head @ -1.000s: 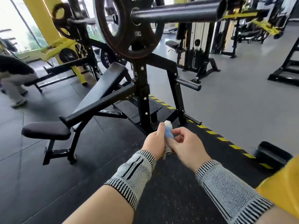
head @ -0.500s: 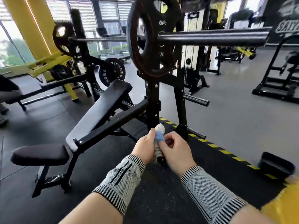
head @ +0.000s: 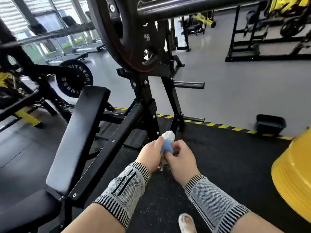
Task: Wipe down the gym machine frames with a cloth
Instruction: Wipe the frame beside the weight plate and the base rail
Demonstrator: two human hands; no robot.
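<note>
A small cloth [head: 167,142], white at its top and blue below, is held between both hands in front of me. My left hand [head: 149,154] grips its left side and my right hand [head: 180,161] pinches its blue part. Both hands hover just short of the black upright post [head: 148,105] of the incline bench press frame, and the cloth does not touch it. A black diagonal frame bar [head: 107,148] runs down to the left beside the padded backrest [head: 79,137]. Both wrists wear grey knitted sleeves.
A loaded barbell [head: 193,5] with a 10 kg plate [head: 127,34] hangs overhead on the rack. Plate pegs [head: 189,85] stick out to the right. A dark bin [head: 270,124] stands by the yellow-black floor stripe. More racks stand far right, and a yellow garment [head: 296,179] fills the right edge.
The view has closed in on the bench frame and dipped lower. Both hands stay together on the cloth and now sit nearer the upright post.
</note>
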